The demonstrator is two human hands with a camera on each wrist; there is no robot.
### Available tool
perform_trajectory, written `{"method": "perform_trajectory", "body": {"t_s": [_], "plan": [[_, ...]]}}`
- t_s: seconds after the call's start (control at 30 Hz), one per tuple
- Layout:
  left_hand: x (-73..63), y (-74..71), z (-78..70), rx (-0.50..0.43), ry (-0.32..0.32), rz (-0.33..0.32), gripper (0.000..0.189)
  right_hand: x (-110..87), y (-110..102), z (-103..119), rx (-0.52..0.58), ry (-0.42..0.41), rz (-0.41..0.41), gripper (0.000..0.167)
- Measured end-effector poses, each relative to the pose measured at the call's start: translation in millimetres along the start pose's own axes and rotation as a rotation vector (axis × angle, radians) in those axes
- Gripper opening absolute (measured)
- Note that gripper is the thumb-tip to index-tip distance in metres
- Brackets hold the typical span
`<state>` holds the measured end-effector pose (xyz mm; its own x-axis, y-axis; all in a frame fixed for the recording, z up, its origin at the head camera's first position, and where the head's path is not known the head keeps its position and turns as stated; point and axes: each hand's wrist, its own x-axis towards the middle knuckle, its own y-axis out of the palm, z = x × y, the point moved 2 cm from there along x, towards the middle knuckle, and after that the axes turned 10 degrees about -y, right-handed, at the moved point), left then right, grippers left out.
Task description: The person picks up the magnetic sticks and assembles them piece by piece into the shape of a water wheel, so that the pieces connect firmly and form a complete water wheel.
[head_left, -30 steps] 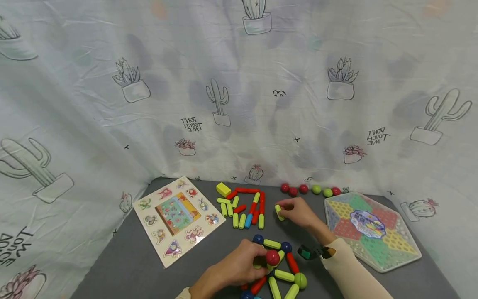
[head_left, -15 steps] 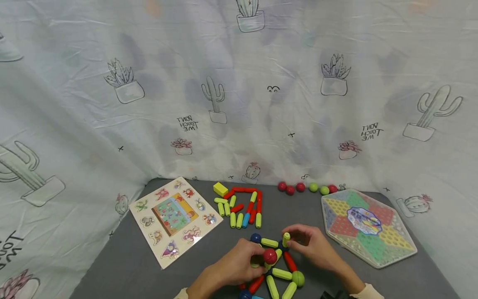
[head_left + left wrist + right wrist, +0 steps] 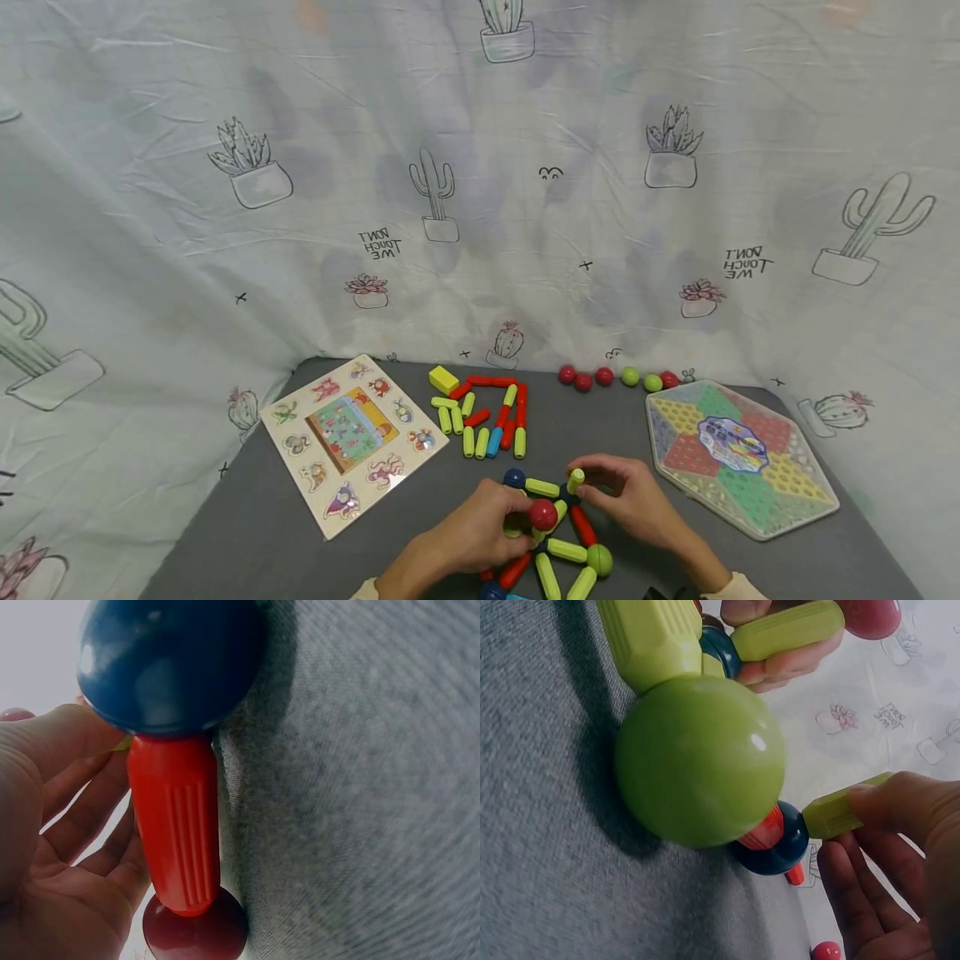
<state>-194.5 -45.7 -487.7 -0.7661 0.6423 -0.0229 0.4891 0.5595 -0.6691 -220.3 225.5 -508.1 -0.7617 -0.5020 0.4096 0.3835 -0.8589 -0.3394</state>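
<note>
On the table lies a magnetic stick-and-ball frame, with a green ball (image 3: 599, 559) at its right corner. My left hand (image 3: 476, 529) grips an upright yellow-green stick (image 3: 789, 631) at the frame's middle, topped by a red ball (image 3: 543, 513). At the back right corner, my right hand (image 3: 633, 504) pinches another upright yellow-green stick (image 3: 576, 480) between thumb and fingers; its lower end touches a dark blue ball (image 3: 776, 851). In the left wrist view, a blue ball (image 3: 169, 664), red stick (image 3: 176, 825) and dark red ball (image 3: 195, 930) stand before the left hand.
Loose sticks (image 3: 482, 442) and a yellow block (image 3: 443, 380) lie behind the frame. Several red and green balls (image 3: 603, 377) line the back edge. A wooden puzzle board (image 3: 330, 500) lies left, a hexagonal game board (image 3: 720, 471) right. A printed curtain (image 3: 480, 292) hangs behind.
My right hand has come forward and down with the yellow-green stick, setting it upright at the dark blue corner ball. The left hand keeps its grip at the middle.
</note>
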Motion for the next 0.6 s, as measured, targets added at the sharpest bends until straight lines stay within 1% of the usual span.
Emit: {"method": "perform_trajectory", "body": {"t_s": [0.13, 0.27, 0.43, 0.5, 0.6], "plan": [[0.2, 0.4, -0.6, 0.01, 0.008, -0.009, 0.02, -0.2, -5.4, -1.5, 0.013, -0.01, 0.015, 0.031], [0.2, 1.4, -0.7, 0.026, 0.013, -0.023, 0.02, 0.4, -23.5, -5.1, 0.035, -0.033, 0.009, 0.033], [0.2, 1.7, -0.1, 0.036, 0.006, -0.027, 0.02, 7.3, -58.8, -20.2, 0.037, -0.028, -0.093, 0.035], [0.1, 1.6, 0.0, 0.032, 0.002, -0.023, 0.02, 11.2, -71.9, -28.4, 0.017, -0.024, -0.133, 0.036], [-0.2, 1.4, -0.1, 0.021, -0.003, -0.013, 0.02, 19.1, -87.4, -39.7, -0.009, 0.004, -0.188, 0.038]]}}
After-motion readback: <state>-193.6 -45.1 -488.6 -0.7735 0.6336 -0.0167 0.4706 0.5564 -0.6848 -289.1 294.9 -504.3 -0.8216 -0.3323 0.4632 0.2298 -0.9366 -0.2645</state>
